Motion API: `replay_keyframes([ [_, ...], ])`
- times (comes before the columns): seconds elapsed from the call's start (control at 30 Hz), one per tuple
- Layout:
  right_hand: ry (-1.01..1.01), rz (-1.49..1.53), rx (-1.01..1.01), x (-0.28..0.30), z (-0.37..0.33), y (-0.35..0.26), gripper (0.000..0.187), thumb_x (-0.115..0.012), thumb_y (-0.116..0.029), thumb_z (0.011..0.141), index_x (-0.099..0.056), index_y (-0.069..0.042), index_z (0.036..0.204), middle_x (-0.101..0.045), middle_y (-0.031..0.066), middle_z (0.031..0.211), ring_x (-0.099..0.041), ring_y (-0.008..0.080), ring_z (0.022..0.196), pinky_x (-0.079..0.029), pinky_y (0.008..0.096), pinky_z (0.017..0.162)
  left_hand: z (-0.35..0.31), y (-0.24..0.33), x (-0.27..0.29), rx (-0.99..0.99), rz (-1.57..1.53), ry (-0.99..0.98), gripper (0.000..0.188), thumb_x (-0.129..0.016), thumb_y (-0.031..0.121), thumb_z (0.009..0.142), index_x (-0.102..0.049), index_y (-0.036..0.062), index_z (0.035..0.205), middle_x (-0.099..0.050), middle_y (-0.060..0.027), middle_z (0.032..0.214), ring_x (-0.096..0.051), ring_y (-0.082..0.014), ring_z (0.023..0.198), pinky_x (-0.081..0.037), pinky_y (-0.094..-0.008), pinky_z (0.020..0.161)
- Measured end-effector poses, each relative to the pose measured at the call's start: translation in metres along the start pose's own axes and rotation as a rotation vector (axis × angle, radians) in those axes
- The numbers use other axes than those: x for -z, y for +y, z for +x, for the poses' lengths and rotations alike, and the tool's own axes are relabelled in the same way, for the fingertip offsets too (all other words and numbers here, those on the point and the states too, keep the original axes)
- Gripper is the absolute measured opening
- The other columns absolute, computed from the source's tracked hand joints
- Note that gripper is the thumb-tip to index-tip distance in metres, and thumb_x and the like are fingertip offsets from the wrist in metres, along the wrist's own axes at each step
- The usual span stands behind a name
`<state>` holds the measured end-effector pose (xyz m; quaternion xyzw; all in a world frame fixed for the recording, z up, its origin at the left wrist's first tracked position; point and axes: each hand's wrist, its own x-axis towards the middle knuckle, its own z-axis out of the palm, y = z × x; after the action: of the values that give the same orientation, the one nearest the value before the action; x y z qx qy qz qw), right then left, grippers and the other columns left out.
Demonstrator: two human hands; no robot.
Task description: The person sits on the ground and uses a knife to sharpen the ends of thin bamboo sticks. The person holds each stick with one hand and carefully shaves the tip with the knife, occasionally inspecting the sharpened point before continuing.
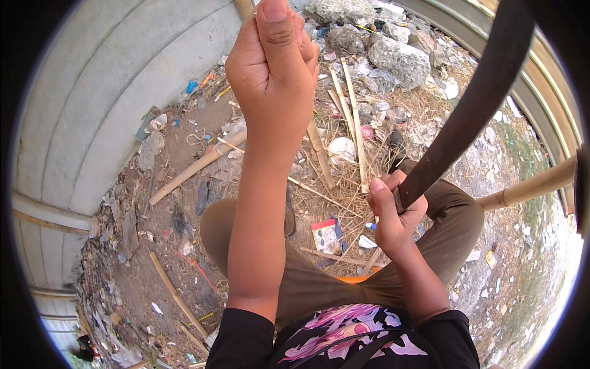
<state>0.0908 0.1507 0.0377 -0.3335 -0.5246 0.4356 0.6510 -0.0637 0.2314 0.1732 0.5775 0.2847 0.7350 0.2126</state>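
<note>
My left hand [270, 58] is raised high at the top of the head view, its fingers curled in and the thumb on top. A tan bamboo piece [244, 7] comes out beside these closed fingers; the hand hides most of it. Lower and to the right, my right hand [396, 212] grips a machete [470, 104]. Its long dark curved blade rises up and to the right, away from the fist. Between my bent knees, a split bamboo strip [320, 154] and several thin slats [354, 117] lie on the littered ground.
Bamboo poles lie at left [196, 167] and lower left [175, 289]; a thicker bamboo pole [528, 183] stretches out at right. Rocks [399, 60] and rubble fill the far side. A grey panel wall [129, 92] curves along the left. Litter and dry straw cover the ground.
</note>
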Motion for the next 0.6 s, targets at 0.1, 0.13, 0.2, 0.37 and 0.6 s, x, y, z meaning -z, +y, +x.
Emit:
replay_keyframes([
  [0.1,0.036,0.263,-0.219,-0.007,-0.029,0.055,0.027,-0.056,0.001,0.092,-0.045,-0.006,0.069,-0.044,-0.0036,0.057,-0.039,0.0040,0.049,-0.029,0.0251,0.046,0.000,0.000,-0.008,0.020,-0.026,-0.028,0.051,-0.047,0.054,0.103,-0.041,0.0107,0.076,-0.027,0.0057,0.060,-0.022,-0.0036,0.047,-0.015,-0.0239,0.044],
  [0.13,-0.006,0.231,-0.587,-0.005,-0.045,0.092,0.023,-0.058,-0.007,0.091,-0.050,-0.004,0.069,-0.045,-0.0028,0.055,-0.040,0.0067,0.046,-0.030,0.0272,0.044,0.002,-0.003,-0.009,-0.054,-0.002,-0.020,0.050,-0.047,0.053,0.103,-0.041,0.0107,0.076,-0.027,0.0057,0.060,-0.022,-0.0035,0.047,-0.015,-0.0239,0.044],
  [0.2,-0.244,-0.274,-0.929,0.018,-0.074,0.158,0.032,-0.064,-0.022,0.085,-0.058,-0.001,0.061,-0.049,0.0021,0.049,-0.046,0.0124,0.042,-0.036,0.0311,0.043,0.009,-0.018,-0.013,-0.198,0.035,-0.020,0.050,-0.047,0.053,0.103,-0.041,0.0108,0.076,-0.027,0.0056,0.060,-0.022,-0.0034,0.048,-0.014,-0.0238,0.044],
  [0.37,-0.228,-0.251,-0.881,0.015,-0.036,0.090,0.029,-0.064,-0.018,0.082,-0.056,-0.002,0.059,-0.049,0.0001,0.048,-0.045,0.0101,0.043,-0.035,0.0313,0.044,0.009,-0.009,0.012,-0.025,-0.015,0.019,0.051,-0.048,0.053,0.103,-0.040,0.0106,0.075,-0.027,0.0056,0.060,-0.021,-0.0037,0.047,-0.014,-0.0238,0.044],
  [0.6,-0.019,0.278,0.035,-0.010,0.021,-0.011,0.027,-0.056,0.001,0.092,-0.043,-0.006,0.070,-0.043,-0.0025,0.057,-0.037,0.0040,0.052,-0.028,0.0247,0.047,0.009,-0.014,0.010,-0.096,-0.017,0.019,0.045,-0.045,0.043,0.107,-0.043,0.0111,0.075,-0.035,0.0056,0.059,-0.027,-0.0029,0.043,-0.021,-0.0218,0.037],
])
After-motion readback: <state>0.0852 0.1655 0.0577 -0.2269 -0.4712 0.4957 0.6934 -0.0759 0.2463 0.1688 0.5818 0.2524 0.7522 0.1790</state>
